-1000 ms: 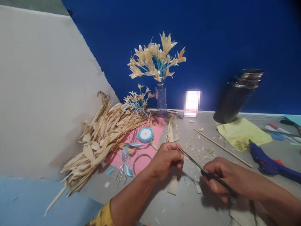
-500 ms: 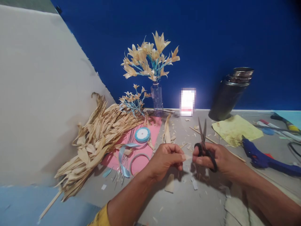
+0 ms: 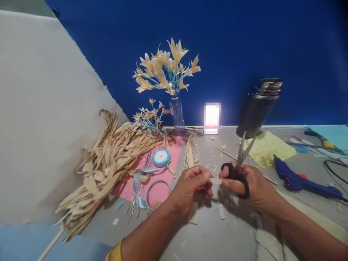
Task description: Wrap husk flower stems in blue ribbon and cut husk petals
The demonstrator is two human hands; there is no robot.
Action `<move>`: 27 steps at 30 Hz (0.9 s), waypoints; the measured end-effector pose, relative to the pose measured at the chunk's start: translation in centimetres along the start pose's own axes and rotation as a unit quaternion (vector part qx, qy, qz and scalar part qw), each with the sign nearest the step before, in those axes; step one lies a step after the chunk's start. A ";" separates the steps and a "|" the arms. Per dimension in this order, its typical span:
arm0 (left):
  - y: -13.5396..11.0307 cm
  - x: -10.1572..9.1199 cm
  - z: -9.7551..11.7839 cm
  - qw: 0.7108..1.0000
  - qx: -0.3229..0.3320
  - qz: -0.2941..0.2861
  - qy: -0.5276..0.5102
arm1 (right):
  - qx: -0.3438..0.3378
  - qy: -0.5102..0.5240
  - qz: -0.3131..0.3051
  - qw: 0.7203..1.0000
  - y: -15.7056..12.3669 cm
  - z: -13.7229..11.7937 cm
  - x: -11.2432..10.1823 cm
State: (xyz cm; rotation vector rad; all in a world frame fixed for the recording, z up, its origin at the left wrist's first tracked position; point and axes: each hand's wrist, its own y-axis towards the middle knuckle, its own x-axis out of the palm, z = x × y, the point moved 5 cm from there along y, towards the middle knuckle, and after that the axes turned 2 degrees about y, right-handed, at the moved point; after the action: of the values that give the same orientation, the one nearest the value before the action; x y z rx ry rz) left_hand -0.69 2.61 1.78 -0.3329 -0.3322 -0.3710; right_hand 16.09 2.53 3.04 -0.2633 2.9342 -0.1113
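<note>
Between my two hands a small pale piece of husk (image 3: 216, 181) is pinched, its left end in the fingertips of my left hand (image 3: 194, 186). My right hand (image 3: 248, 183) holds black-handled scissors (image 3: 241, 154), blades pointing up and parted, while its thumb and finger touch the right end of the husk piece. Below my hands, a beige scrap (image 3: 193, 214) and a small white scrap (image 3: 221, 211) lie on the grey table. Just beyond my left hand stands a curled strip of husk (image 3: 189, 150).
Dried husks (image 3: 108, 159) are heaped at left beside pink paper (image 3: 178, 148) bearing a ribbon spool (image 3: 161, 158) and a tape roll (image 3: 157, 183). Behind stand a bottle of husk flowers (image 3: 177, 116), a lit screen (image 3: 212, 117) and a dark flask (image 3: 257, 108). A blue glue gun (image 3: 299, 179) lies right.
The view has shifted slightly, so the background sits further left. The scissors have tilted to the right and their blades are wider apart. The husk piece is turned differently between my fingers.
</note>
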 end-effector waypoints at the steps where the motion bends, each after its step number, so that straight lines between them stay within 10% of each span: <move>1: 0.0 0.2 -0.2 1.000 -0.004 0.001 0.005 | 0.001 -0.003 -0.005 1.000 0.0 0.0 0.1; 9: 0.3 -0.7 -0.5 0.998 -0.012 0.059 0.011 | 0.016 0.037 0.093 0.995 0.4 -0.6 -2.1; 14: 1.4 0.1 3.1 0.993 0.001 0.064 0.097 | -0.020 0.083 0.160 0.983 1.0 -0.9 -5.3; 18: 6.8 2.5 5.4 0.976 0.040 0.050 0.208 | -0.038 0.086 0.224 0.970 1.2 -1.2 -7.6; 27: 18.3 4.2 2.9 0.963 0.039 0.096 0.247 | -0.033 0.070 0.274 0.959 1.8 -0.9 -9.6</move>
State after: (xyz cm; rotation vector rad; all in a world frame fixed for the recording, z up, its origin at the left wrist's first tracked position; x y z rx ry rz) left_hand 9.62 18.53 1.30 -0.1840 0.1757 -0.2381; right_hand 24.89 6.08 5.58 0.5727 3.0258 0.0527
